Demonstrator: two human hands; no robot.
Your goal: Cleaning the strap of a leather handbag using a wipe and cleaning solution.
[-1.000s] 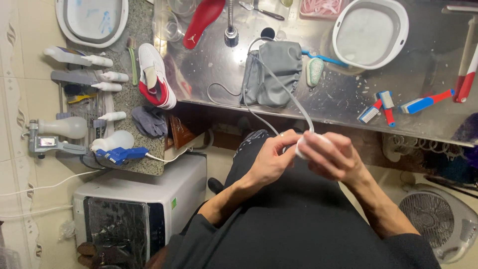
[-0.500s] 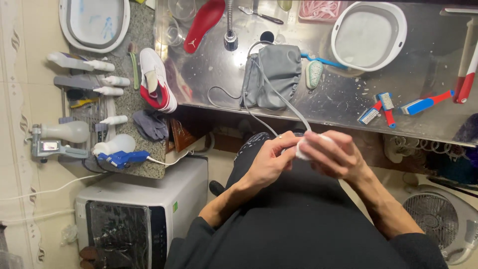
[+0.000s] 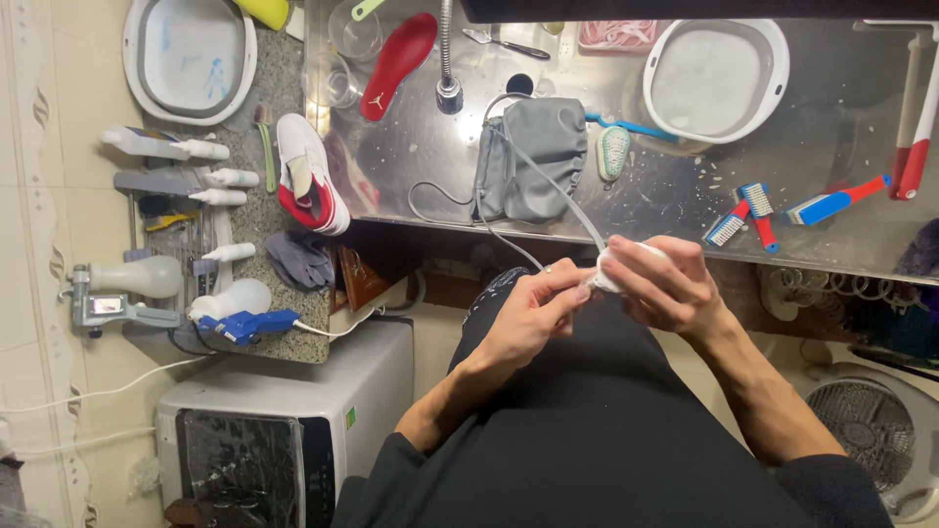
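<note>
My right hand (image 3: 665, 284) is closed around a small white bundle of wound lace (image 3: 608, 276) in front of my waist. My left hand (image 3: 533, 311) pinches the bundle's left end with thumb and fingers. A grey-white shoelace (image 3: 548, 191) runs from the bundle up to the steel counter, crossing a grey cloth pouch (image 3: 533, 156) that lies there. A white and red sneaker (image 3: 308, 174) rests on the counter's left edge, and a red insole (image 3: 396, 64) lies further back.
On the steel counter (image 3: 685, 210) are a white basin (image 3: 714, 78), several red and blue brushes (image 3: 758, 210), a pale scrub brush (image 3: 613, 154) and a tap (image 3: 448, 59). Spray bottles (image 3: 161, 147) and grey gloves (image 3: 298, 259) sit left. A white appliance (image 3: 284, 430) stands below.
Both hands stay together at the lace bundle; the left fingers have shifted slightly along it. The lace and counter items have not visibly moved.
</note>
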